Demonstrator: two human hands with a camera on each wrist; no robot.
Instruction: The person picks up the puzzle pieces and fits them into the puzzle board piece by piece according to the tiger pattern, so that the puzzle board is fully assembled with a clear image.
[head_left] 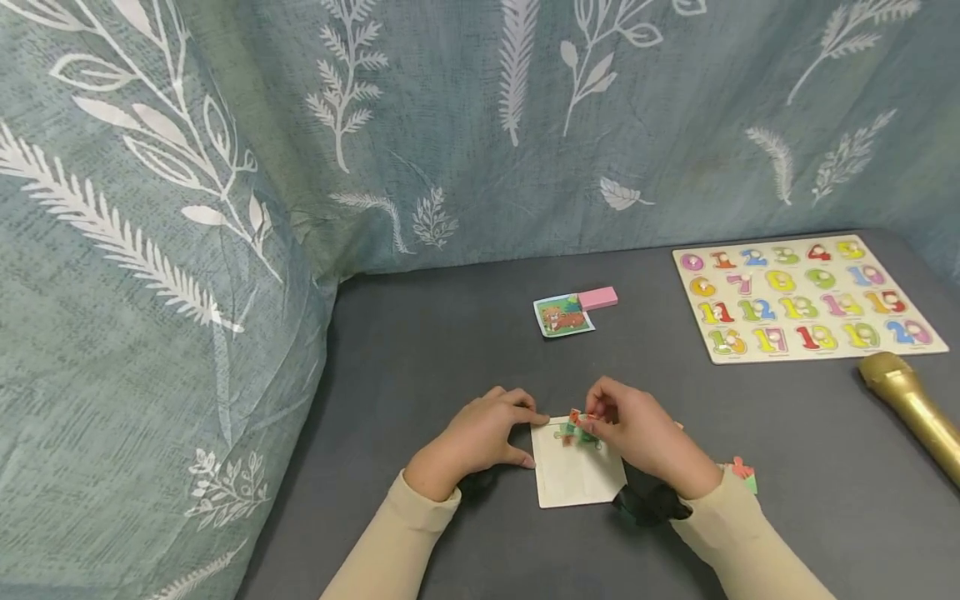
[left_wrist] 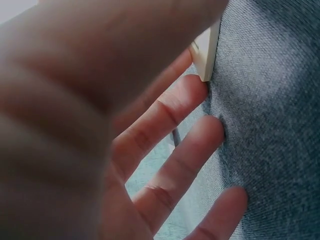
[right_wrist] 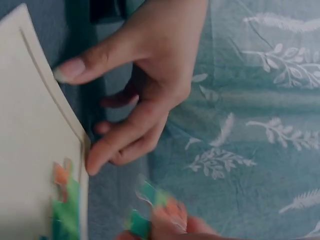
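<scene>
A pale wooden puzzle tray (head_left: pixel 577 479) with a raised rim lies flat on the table. My left hand (head_left: pixel 483 429) touches its left side, index finger at the far corner and thumb lower down the edge. Over the far part of the tray, my right hand (head_left: pixel 637 429) pinches a green and orange jigsaw piece (right_wrist: pixel 170 215) between thumb and fingers. Other jigsaw pieces (right_wrist: pixel 67 205), also green and orange, sit inside the tray along its far rim. More loose pieces (head_left: pixel 742 471) lie beside the right sleeve, partly hidden by that arm.
Beyond the tray lies a small picture card (head_left: pixel 562 318) showing a brown animal, with a pink block (head_left: pixel 597 298) at its corner. A wooden number board (head_left: pixel 806 300) stands at the back right, and a gold microphone (head_left: pixel 911 404) lies nearer. A patterned curtain (head_left: pixel 465 183) borders the table.
</scene>
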